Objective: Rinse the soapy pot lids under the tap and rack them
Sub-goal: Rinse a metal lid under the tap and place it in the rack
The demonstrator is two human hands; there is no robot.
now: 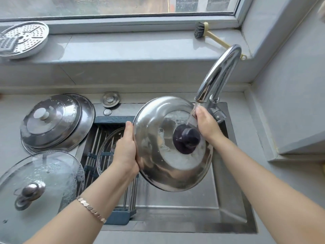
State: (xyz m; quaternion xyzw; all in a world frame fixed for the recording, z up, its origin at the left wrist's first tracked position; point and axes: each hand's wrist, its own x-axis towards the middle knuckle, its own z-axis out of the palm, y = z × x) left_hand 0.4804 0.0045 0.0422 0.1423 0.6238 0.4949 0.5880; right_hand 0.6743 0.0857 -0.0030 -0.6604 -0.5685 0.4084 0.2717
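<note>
Glass lid (40, 173) with bubbles on it lies flat on the tabletop (10, 111) at my far left, knob up. Just behind it, a small steel lid (52, 118) with a white knob sits on top of a wider steel lid (88, 120), and both have soap on them. Up on the window ledge (123, 46) above them rests a round plate with holes (24, 39).

Next comes the rack (95, 138), which lies over the left part of the sink (175, 208). A clear lid (105, 150) lies in it, partly hidden by my arm.

My left hand (125, 152) grips the left rim of the big steel lid (158, 155), thumb on the front and fingers curled behind. I hold this lid tilted over the sink with its dark knob (186, 140) facing me. Some suds sit left of the knob. My right hand (207, 124) holds the far right rim the same way.

Water (190, 115) runs from the tap (219, 71) onto the lid, right beside my right thumb. A brush (200, 30) lies on the ledge behind the tap.
</note>
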